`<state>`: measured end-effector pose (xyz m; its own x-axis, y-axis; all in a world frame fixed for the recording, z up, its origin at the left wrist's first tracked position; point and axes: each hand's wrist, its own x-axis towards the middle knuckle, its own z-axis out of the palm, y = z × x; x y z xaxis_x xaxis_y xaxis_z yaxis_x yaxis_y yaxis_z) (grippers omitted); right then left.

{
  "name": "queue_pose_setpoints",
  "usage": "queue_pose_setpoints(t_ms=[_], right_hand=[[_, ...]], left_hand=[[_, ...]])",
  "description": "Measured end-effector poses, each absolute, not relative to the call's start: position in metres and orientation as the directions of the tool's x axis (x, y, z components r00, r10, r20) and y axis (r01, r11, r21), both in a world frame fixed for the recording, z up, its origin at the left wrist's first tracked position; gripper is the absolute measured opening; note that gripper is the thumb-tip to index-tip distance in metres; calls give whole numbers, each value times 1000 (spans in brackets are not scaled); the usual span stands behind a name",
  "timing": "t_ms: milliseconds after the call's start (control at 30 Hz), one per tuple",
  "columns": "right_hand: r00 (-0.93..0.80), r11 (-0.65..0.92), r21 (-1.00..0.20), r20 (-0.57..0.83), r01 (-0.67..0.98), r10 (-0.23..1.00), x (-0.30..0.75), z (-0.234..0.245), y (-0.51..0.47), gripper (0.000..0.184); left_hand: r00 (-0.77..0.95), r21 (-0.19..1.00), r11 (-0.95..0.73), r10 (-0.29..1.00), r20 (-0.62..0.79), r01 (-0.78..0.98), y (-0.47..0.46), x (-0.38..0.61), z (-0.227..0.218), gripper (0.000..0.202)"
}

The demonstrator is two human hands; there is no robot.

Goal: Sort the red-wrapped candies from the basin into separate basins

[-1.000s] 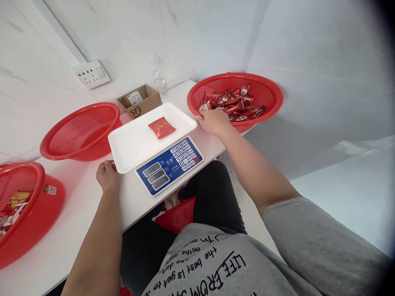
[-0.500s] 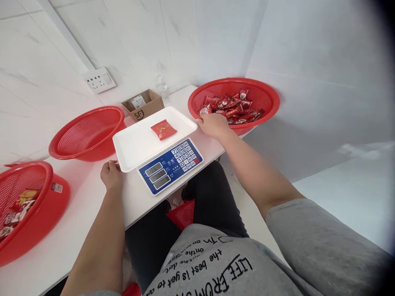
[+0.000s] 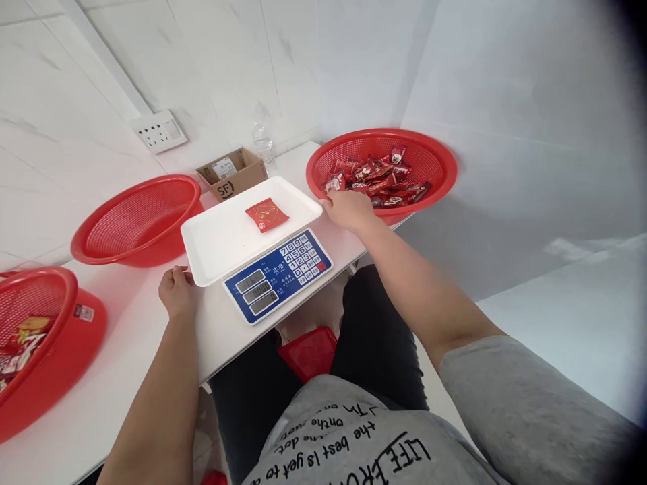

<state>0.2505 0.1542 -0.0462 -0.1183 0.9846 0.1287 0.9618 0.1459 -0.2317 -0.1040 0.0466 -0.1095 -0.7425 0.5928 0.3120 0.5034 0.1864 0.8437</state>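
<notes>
A digital scale (image 3: 278, 275) with a blue keypad panel stands on the white table, and a white tray (image 3: 217, 246) rests on top. One flat red packet (image 3: 267, 215) lies on this tray. My left hand (image 3: 176, 291) is closed beside the tray's left corner, a small reddish bit showing at its fingertips. Across from it, my right hand (image 3: 348, 210) has curled fingers at the tray's right corner, in front of the rim of a red basket (image 3: 445, 168). What either hand grips is hidden. Several red-wrapped packets (image 3: 379, 176) fill the bottom of that basket.
To the left are a second red basket (image 3: 136, 246) and a third red basket (image 3: 75, 357) holding wrapped items (image 3: 23, 350). Behind the scale sit a cardboard box (image 3: 240, 180) and a clear plastic bottle (image 3: 263, 143). A wall socket (image 3: 159, 131) is above.
The view has shifted slightly. My knees have spread apart, showing more of a red thing below the table. Both hands stay at the tray's corners, and the packet has not moved on it.
</notes>
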Motion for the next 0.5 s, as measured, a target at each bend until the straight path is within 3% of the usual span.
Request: queue_pose_setpoints(t_ms=[500], right_hand=[[-184, 189, -240, 46, 952, 982, 253, -33, 153, 39]], left_hand=[[-780, 834, 331, 601, 174, 442, 39, -92, -87, 24]])
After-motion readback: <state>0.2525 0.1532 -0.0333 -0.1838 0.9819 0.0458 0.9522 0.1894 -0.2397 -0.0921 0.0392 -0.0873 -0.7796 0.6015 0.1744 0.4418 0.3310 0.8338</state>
